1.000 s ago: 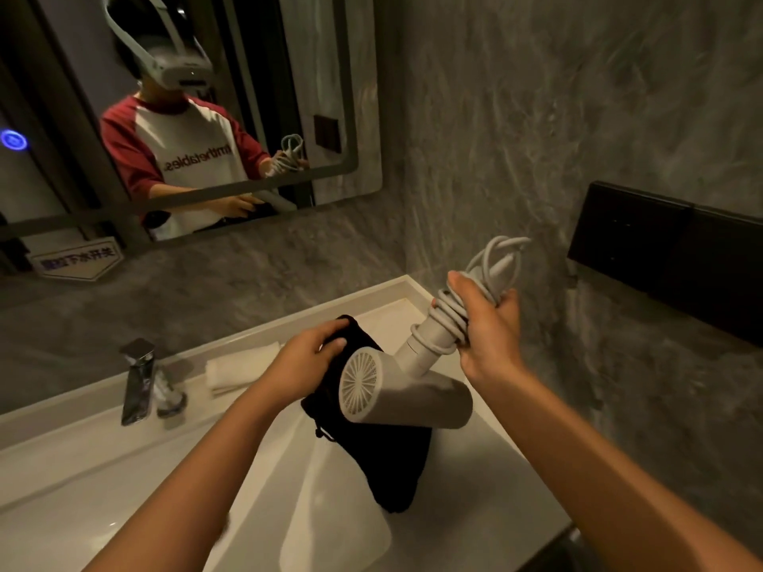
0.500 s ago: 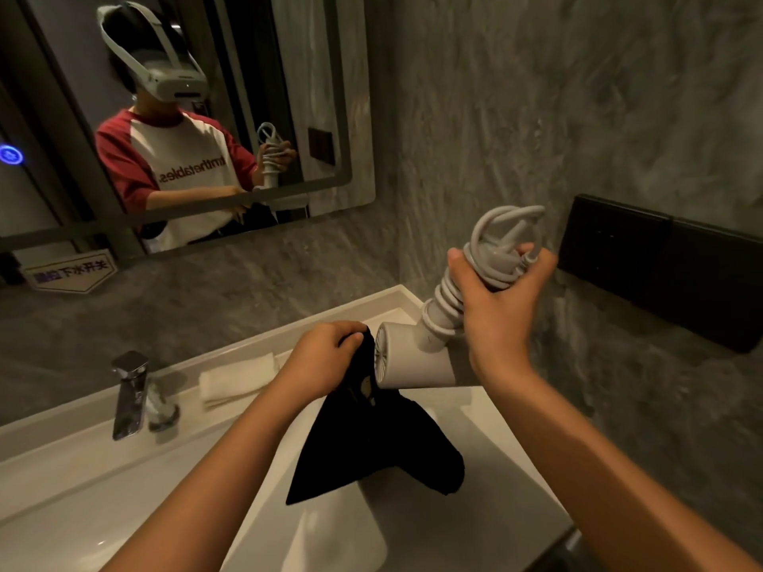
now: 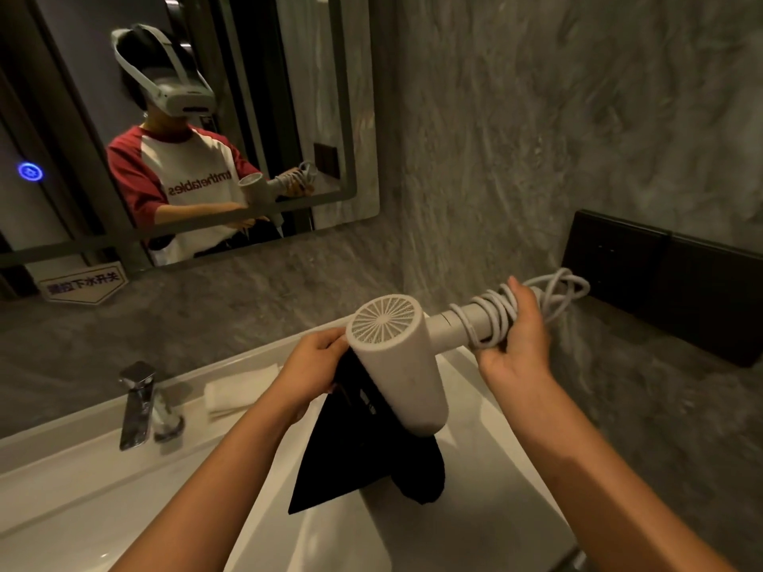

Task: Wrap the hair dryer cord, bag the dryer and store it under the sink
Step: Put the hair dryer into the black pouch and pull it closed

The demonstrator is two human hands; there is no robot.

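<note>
- Right hand (image 3: 514, 340) grips the cord-wound handle of the hair dryer (image 3: 398, 357), held above the desk (image 3: 487, 489).
- Left hand (image 3: 313, 365) pinches the black bag (image 3: 351, 460) at its top edge.
- Step in hand: bagging. The cord (image 3: 495, 313) appears wrapped.
- Next move likely requires opening the bag mouth and lowering the barrel in.

Count on the counter: one white hair dryer (image 3: 398, 357), one cord (image 3: 532, 307) coiled on its handle, one black bag (image 3: 351, 460). One faucet (image 3: 138, 402), one folded towel (image 3: 237, 392), one mirror (image 3: 322, 97). Two hands: left hand (image 3: 311, 365), right hand (image 3: 518, 344).
</note>
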